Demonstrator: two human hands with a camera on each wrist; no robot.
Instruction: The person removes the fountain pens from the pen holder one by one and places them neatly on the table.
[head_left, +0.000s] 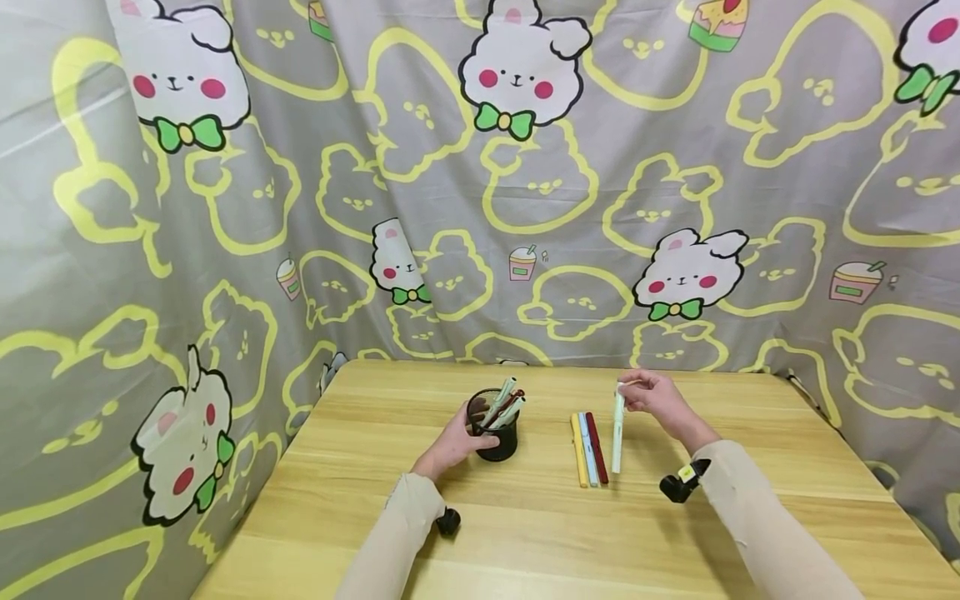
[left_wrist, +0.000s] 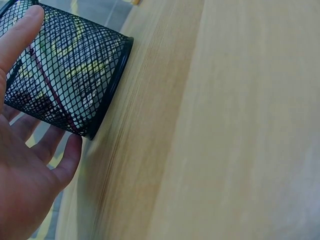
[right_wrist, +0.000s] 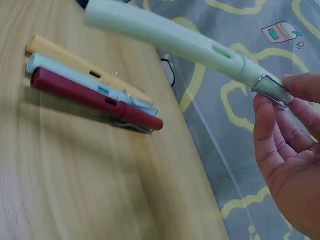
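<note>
Pale-green plastic pen [head_left: 617,433] hangs from the right hand [head_left: 654,398], pinched at its clip end, tip low at six o'clock beside the row it seems bound for: yellow pen [head_left: 579,451], light-blue pen [head_left: 588,450], dark-red pen [head_left: 597,437] lying parallel on the wooden tabletop [head_left: 525,533]. At nine o'clock the left hand [head_left: 457,440] wraps the black mesh pen cup [head_left: 495,427], apparently steadying it.

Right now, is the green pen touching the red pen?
Apart. The right wrist view shows the green pen, pinched by the right hand, lifted clear above the red pen lying on the table.
</note>
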